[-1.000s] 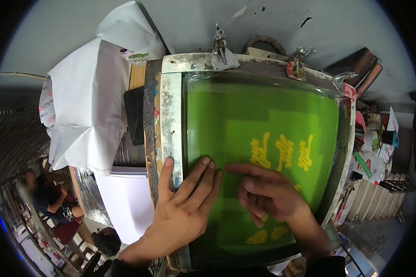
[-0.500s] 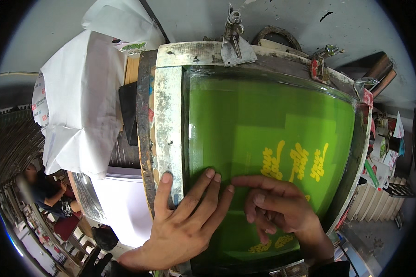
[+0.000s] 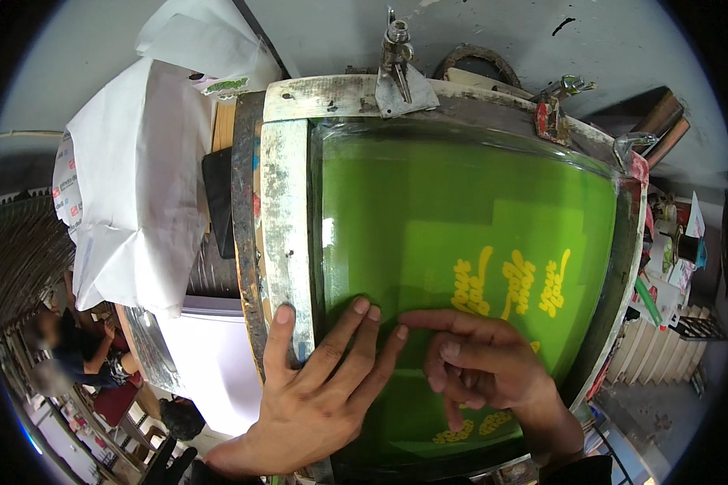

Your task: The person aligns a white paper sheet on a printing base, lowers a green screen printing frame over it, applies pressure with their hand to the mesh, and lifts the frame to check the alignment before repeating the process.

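Observation:
A screen-printing frame [image 3: 286, 210] with worn, white-painted wooden sides fills the middle. Its green mesh [image 3: 396, 218] carries yellow lettering shapes [image 3: 514, 279] at the right and lower part. My left hand [image 3: 323, 396] lies spread over the frame's left side, thumb on the wood and fingertips on the mesh. Over the lower middle of the mesh is my right hand [image 3: 489, 356], palm turned inward. Its index finger stretches left to the tip of a left-hand finger, while the others bend loosely. Neither hand holds anything.
Metal clamps [image 3: 396, 61] sit along the frame's far edge. To the left are draped white paper [image 3: 150, 170], a black flat object [image 3: 218, 202] and a stack of white sheets [image 3: 210, 356]. Clutter and a green pen-like object [image 3: 647, 301] lie right. A person [image 3: 89, 347] sits far left.
The whole view has shifted slightly, so the frame appears a little farther left. Both hands keep nearly the same pose and place on the mesh.

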